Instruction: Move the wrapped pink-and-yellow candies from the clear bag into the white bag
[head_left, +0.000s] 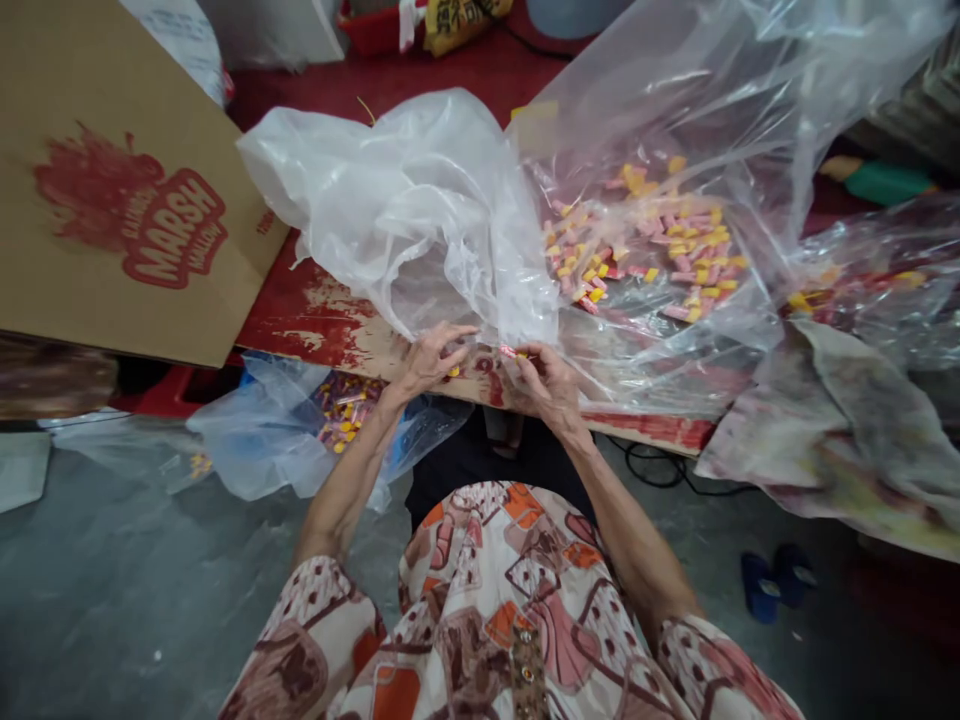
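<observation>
My right hand (551, 385) pinches a small pink-and-yellow tube-shaped piece (510, 351) between thumb and fingers, just over the table's front edge. To its left, my left hand (433, 358) has its fingers apart and stretched toward the right hand. A small yellow bit (453, 371) shows beside the left thumb; I cannot tell whether the hand touches it. Crumpled over the table right behind both hands is a milky plastic bag (420, 200). Many similar pink-and-yellow pieces (686, 250) lie in a clear plastic bag (637, 110) to the right.
A cardboard box (82, 210) printed "MARSH MALLOW" stands at the left of the worn red table (300, 320). Below the edge, a plastic-lined container (255, 430) holds more pieces. A stained cloth (840, 440) hangs at right. Blue slippers (761, 588) and a black cable (652, 470) are below.
</observation>
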